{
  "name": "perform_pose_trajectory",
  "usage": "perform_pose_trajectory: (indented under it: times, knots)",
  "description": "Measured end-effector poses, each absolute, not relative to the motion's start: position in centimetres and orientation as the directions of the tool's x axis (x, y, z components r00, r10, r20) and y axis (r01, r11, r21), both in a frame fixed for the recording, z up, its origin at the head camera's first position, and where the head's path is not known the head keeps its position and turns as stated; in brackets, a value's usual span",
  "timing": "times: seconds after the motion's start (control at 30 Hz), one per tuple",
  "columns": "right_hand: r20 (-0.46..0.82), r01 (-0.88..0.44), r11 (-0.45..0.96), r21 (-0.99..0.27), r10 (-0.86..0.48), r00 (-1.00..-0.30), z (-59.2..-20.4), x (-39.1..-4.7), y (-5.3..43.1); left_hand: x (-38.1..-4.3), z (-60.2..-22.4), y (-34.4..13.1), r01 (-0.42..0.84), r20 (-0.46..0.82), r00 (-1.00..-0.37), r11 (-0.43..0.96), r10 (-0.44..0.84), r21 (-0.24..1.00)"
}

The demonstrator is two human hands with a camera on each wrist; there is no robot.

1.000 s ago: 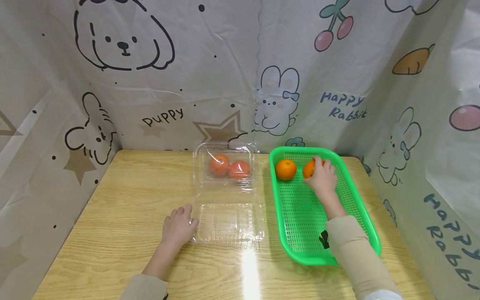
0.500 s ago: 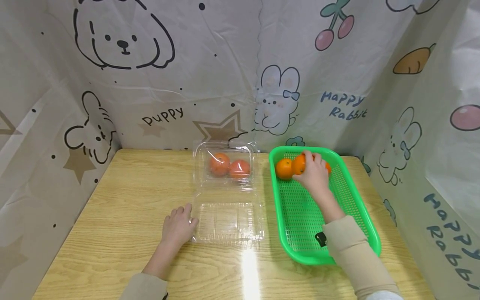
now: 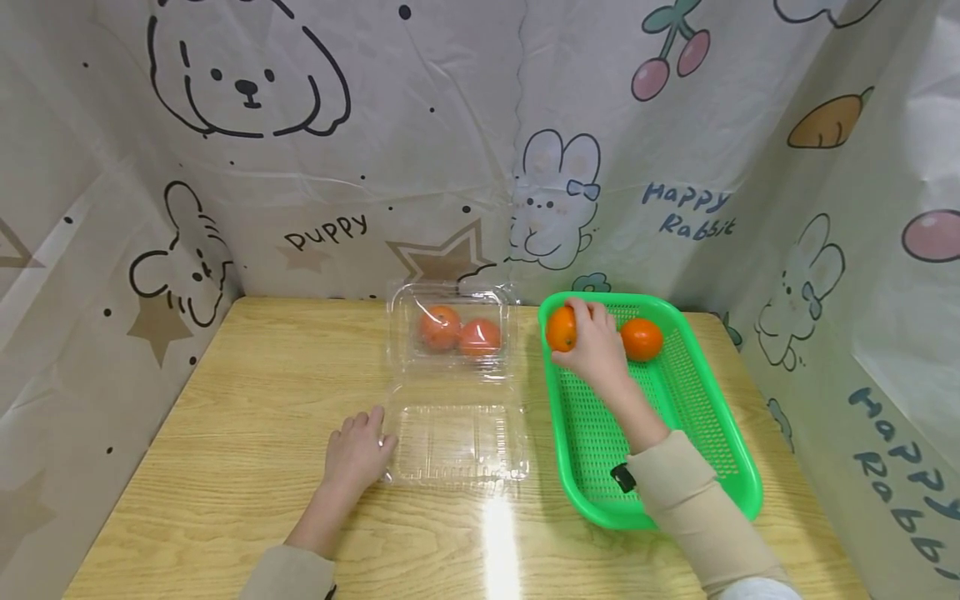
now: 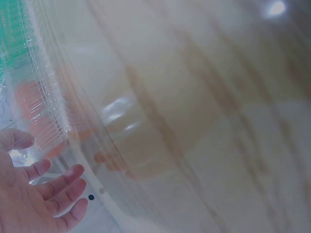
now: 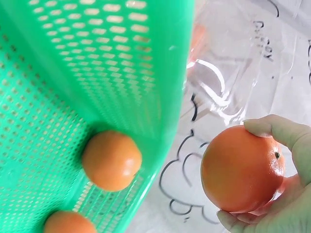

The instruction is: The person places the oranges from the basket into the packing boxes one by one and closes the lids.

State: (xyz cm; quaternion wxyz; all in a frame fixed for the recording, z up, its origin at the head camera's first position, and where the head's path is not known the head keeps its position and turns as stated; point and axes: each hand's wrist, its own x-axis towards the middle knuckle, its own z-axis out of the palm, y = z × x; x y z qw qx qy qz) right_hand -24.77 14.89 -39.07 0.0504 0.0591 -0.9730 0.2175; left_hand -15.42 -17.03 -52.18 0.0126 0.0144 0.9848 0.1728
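Note:
My right hand [image 3: 600, 350] grips an orange [image 5: 243, 170] above the left back part of the green basket [image 3: 567, 467]. In the right wrist view the thumb and fingers curl round this orange, clear of the basket's rim. One orange [image 3: 641, 339] lies in the basket at the back; a second orange [image 5: 112, 160] in there is covered by my right hand in the head view. My left hand [image 3: 356, 452] rests at the left edge of a clear plastic clamshell box [image 3: 457, 446], fingers loosely bent. Two orange-red fruits [image 3: 439, 327] show through the clamshell's back half.
The wooden table [image 3: 262, 400] carries the box and, to its right, the basket. A printed curtain [image 3: 420, 167] closes off the back and both sides. A black strap piece [image 3: 622, 477] sits at my right cuff.
My right hand has lifted an orange from the basket's back and carried it left, over the neighbouring orange. The right-hand orange is now uncovered. My left hand has stayed put.

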Motion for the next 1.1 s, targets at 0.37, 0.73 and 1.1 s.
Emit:
perform_pose_trajectory:
  times: [0.37,0.73,1.1]
  knots:
    - [0.135,-0.227,0.88,-0.418,-0.187,-0.973,-38.9,-24.1,11.3,-15.5,-52.0,-17.1,0.022,-0.028,-0.999,0.942,0.033,0.336]
    - [0.138,-0.298,0.867,-0.398,-0.265,-0.954,-39.2,-23.4,8.4,-15.5,-52.0,-17.1,0.019,-0.036,-0.999,0.943,0.033,0.332]
    - [0.106,-0.349,0.849,-0.398,-0.335,-0.936,-39.9,-22.8,5.8,-15.4,-52.0,-17.0,0.016,-0.038,-0.999,0.942,0.031,0.336]
